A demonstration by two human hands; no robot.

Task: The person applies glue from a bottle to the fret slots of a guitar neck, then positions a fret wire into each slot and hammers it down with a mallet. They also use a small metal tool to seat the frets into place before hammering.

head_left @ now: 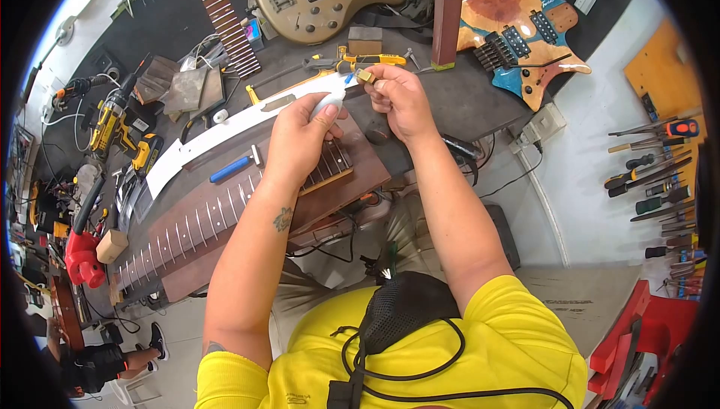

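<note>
My left hand point(298, 139) is closed around a small white bottle point(328, 101), and a thin blue tip point(349, 77) shows just past its end. Close beside it, my right hand point(403, 103) pinches a small brass-coloured block point(365, 77) between thumb and fingers. Below my left hand lies a fretted guitar fingerboard point(201, 223), resting on a brown board point(367, 171). A blue-handled tool with a metal crosspiece point(231, 169) rests by the frets. Behind, a long white strip point(166, 172) runs along the bench, partly hidden by my left hand.
A gold-coloured guitar body point(330, 5) and a blue-and-brown guitar body point(529, 30) lie at the back. A yellow clamp point(367, 61) is behind my hands. At left are a yellow drill point(112, 120) and a red tool point(84, 259). Another person point(94, 364) is at lower left.
</note>
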